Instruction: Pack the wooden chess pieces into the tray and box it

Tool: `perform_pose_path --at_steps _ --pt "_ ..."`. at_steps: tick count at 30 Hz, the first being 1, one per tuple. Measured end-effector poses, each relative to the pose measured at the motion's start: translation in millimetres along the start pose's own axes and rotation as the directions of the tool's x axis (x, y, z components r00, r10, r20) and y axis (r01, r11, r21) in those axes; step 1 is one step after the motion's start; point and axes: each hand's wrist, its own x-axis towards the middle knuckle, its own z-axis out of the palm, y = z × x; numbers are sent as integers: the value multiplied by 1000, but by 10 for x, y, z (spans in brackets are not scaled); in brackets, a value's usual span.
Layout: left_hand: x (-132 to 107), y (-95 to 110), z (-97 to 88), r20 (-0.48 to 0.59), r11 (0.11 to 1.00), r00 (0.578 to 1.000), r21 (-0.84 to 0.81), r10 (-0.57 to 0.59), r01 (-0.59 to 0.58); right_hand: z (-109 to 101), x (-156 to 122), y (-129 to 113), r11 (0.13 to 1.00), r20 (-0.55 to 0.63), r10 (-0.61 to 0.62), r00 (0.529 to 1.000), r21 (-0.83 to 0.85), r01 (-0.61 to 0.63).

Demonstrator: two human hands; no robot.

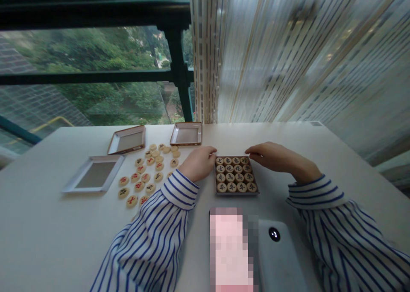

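Note:
A shallow open box [237,194] on the white table is packed with rows of round Chinese chess pieces [238,168], all with dark characters facing up. My left hand [198,162] is at the box's far left corner, fingers stretched forward and thumb close to the rim. Opposite it, my right hand [272,156] reaches in from the right, its fingertips by the far right corner. Neither hand shows anything held; whether the fingers touch the rim I cannot tell. Loose chess pieces [159,166], some red-marked, some dark, some blank side up, spread left of my left hand. My left sleeve hides part of them.
Three open shallow trays stand beyond and left of the loose pieces: a white tray [68,188], a brown-edged tray [128,139] and another tray [186,134]. A blurred-out phone [229,249] and a pale power bank [282,258] lie nearest me. A curtain [256,57] hangs behind.

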Motion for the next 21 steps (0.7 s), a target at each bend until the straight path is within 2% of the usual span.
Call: perform_pose_path --at_steps 8,21 --pt "32 -50 77 63 997 996 26 69 -71 40 33 -40 997 30 -56 998 47 54" --pt "29 -61 78 66 998 996 18 56 -58 33 47 -45 996 35 -81 996 28 80"
